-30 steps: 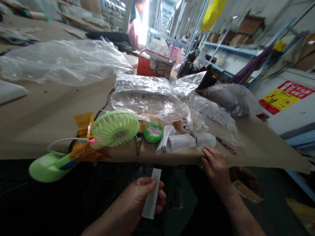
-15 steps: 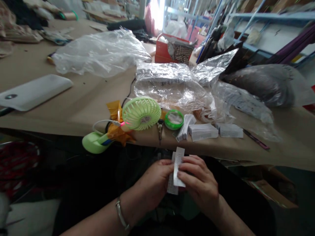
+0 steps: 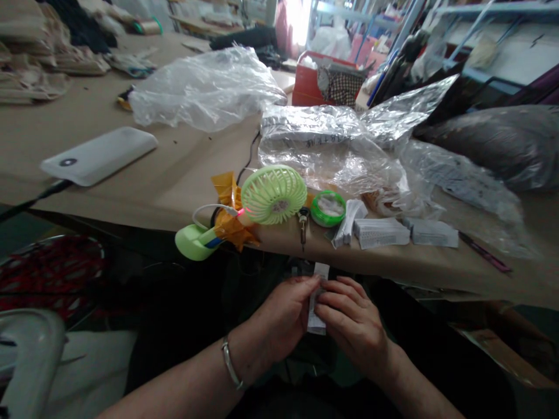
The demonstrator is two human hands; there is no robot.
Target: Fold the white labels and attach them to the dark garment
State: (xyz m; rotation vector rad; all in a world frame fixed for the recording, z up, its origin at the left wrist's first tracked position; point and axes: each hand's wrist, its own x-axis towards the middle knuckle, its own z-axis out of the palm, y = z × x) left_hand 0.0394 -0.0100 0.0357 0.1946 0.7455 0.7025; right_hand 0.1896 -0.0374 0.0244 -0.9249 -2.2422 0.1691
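Printed strip (image 3: 317, 311) first: where is it lying?

It's sitting between the left hand (image 3: 286, 317) and the right hand (image 3: 356, 326), just off the near edge of the table (image 3: 187, 174), its long axis pointing away from the body toward that edge.

And how are the two hands holding?

The left is pinching the strip, its thumb pressing on the upper part; the right is resting bent fingers against its right side. I can't tell whether that one is gripping too, since its thumb isn't showing, nor whether several strips are lying together.

Which is staying closer to the paper stacks (image 3: 382, 234)?

The right. Three are lining the near edge: the leftmost is slanting away from it, the other two are running roughly along it.

What else is the table carrying?

A green tub (image 3: 327, 208) is standing just left of the stacks, a green fan (image 3: 274, 195) is leaning by the near edge, and a clear plastic bag (image 3: 209, 87) is spreading toward the back. A red box (image 3: 305, 84) is standing near the far edge, with blue shelving (image 3: 480, 10) rising beyond.
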